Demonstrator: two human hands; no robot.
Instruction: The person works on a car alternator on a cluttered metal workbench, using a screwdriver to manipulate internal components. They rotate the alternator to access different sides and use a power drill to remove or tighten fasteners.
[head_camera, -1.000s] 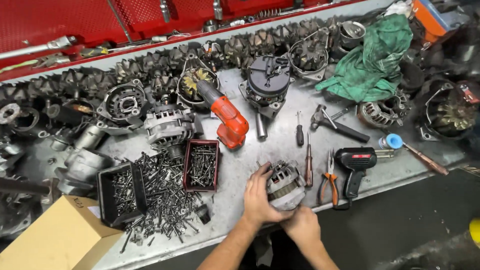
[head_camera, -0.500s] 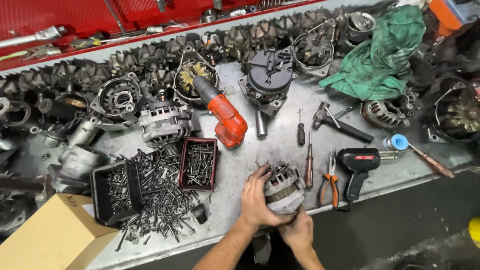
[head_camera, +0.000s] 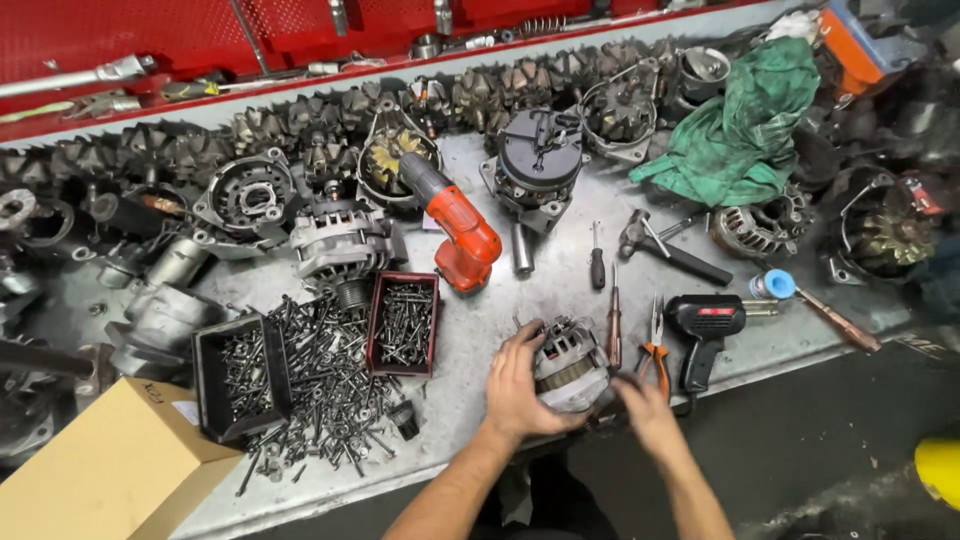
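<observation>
Alternator (head_camera: 570, 362) steadied at bench edge.
Left hand (head_camera: 518, 385) clamps its side against rolling; right hand (head_camera: 648, 408) rests open beside it, pliers (head_camera: 655, 348) just beyond.

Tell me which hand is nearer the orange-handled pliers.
Right. The right hand lies just below the pliers, about touching the handles. The left hand is farther left, holding the alternator.

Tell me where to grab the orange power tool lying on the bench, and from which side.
Grip the orange power tool around its thick orange body, coming down from above. It lies flat and diagonal, black nose toward the back parts; the screw tray crowds its near end, so the top is probably the freest approach.
</observation>
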